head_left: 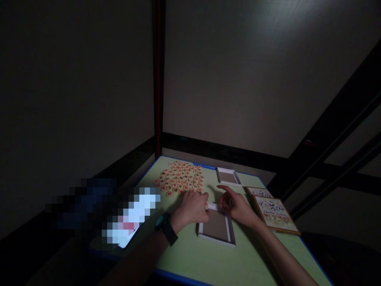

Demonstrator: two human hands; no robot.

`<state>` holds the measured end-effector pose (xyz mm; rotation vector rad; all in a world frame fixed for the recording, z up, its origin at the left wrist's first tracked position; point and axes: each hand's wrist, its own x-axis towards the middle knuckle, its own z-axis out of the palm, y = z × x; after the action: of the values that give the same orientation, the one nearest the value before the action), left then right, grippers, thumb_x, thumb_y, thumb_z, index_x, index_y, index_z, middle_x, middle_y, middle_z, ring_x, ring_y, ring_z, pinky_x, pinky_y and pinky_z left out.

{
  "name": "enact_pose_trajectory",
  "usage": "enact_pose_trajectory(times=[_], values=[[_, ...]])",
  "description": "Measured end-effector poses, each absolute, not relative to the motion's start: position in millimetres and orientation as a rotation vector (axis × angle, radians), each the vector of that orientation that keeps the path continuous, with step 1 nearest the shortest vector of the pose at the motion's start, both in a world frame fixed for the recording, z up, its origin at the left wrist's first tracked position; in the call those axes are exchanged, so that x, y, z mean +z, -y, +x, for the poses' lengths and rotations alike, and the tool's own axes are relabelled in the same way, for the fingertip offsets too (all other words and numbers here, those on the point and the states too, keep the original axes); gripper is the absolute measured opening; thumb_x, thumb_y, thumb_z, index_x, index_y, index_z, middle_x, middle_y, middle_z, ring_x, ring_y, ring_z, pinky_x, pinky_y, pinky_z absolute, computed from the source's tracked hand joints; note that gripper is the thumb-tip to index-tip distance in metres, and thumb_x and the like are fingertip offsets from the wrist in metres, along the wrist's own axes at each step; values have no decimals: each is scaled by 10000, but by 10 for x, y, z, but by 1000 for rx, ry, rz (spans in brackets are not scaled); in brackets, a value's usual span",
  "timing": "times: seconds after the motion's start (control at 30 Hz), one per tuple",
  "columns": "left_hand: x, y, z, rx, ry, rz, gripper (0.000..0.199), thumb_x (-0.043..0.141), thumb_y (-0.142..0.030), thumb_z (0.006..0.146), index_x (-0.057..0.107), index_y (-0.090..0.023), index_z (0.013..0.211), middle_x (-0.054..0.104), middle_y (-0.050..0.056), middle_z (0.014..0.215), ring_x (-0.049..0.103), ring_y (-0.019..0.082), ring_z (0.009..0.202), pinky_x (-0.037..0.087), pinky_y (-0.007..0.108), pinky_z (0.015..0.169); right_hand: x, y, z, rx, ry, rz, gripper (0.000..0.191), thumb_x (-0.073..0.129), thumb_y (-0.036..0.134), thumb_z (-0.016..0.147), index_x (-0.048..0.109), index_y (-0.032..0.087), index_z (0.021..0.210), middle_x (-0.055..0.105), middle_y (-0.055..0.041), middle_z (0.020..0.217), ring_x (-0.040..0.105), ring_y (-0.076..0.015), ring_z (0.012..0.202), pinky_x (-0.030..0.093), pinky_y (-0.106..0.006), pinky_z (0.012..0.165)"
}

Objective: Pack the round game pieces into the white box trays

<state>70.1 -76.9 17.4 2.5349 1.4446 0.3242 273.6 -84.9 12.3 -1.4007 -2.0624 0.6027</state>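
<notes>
My left hand (192,205), with a dark watch (164,226) on its wrist, is closed over the far left corner of a shallow white-rimmed box (218,239). A round Chinese chess piece (206,205) shows at its fingertips. Above the far right corner of that box is my right hand (236,205), index finger stretched out and the other fingers loosely bent, with no object visible in it. The box's brown inside shows no pieces in its visible part. Just beyond my left hand, many round Chinese chess pieces (178,178) with red or dark characters lie spread on the table.
A second shallow white-rimmed box (228,176) lies at the table's far edge. Two printed box lids (276,214) overlap at the right. A bright, pixelated screen-like object (133,216) is at the left. The green table (184,258) has a blue edge, with walls behind.
</notes>
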Motion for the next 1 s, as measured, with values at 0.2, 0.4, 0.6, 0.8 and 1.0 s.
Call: enact_pose_trajectory(times=[0.2, 0.4, 0.6, 0.8, 1.0], values=[[248, 784, 696, 256, -1458, 2636, 244, 562, -296, 766, 654, -208, 975, 745, 119, 912, 709, 320, 889, 538, 406, 763, 80, 826, 2750, 618, 2076, -1387, 545, 572, 171, 740, 505, 166, 1281, 694, -4, 795, 596, -147, 656, 435, -260, 631], [256, 795, 690, 238, -1455, 2647, 234, 550, -272, 783, 651, -208, 984, 746, 119, 923, 710, 306, 905, 543, 391, 767, 106, 836, 2738, 616, 2063, -1398, 527, 566, 164, 735, 526, 168, 1260, 691, -3, 782, 584, -141, 632, 429, -254, 610], [248, 793, 698, 252, -1457, 2661, 244, 561, -290, 770, 645, -207, 983, 743, 114, 916, 710, 307, 892, 543, 403, 766, 137, 842, 2735, 628, 2045, -1395, 530, 565, 164, 729, 530, 159, 1258, 696, -10, 788, 586, -140, 619, 430, -252, 599], [242, 798, 714, 257, -1469, 2655, 271, 569, -354, 769, 624, -198, 984, 740, 116, 911, 708, 316, 883, 541, 412, 760, 116, 831, 2764, 613, 2060, -1377, 491, 564, 191, 744, 555, 164, 1234, 702, -14, 784, 596, -146, 630, 435, -256, 606], [274, 889, 746, 457, -1535, 2697, 334, 528, -411, 821, 579, -189, 1065, 716, 107, 892, 688, 301, 867, 521, 432, 783, 105, 808, 2792, 533, 2011, -1391, 420, 560, 259, 798, 589, 166, 1206, 704, -15, 768, 617, -157, 649, 453, -266, 626]])
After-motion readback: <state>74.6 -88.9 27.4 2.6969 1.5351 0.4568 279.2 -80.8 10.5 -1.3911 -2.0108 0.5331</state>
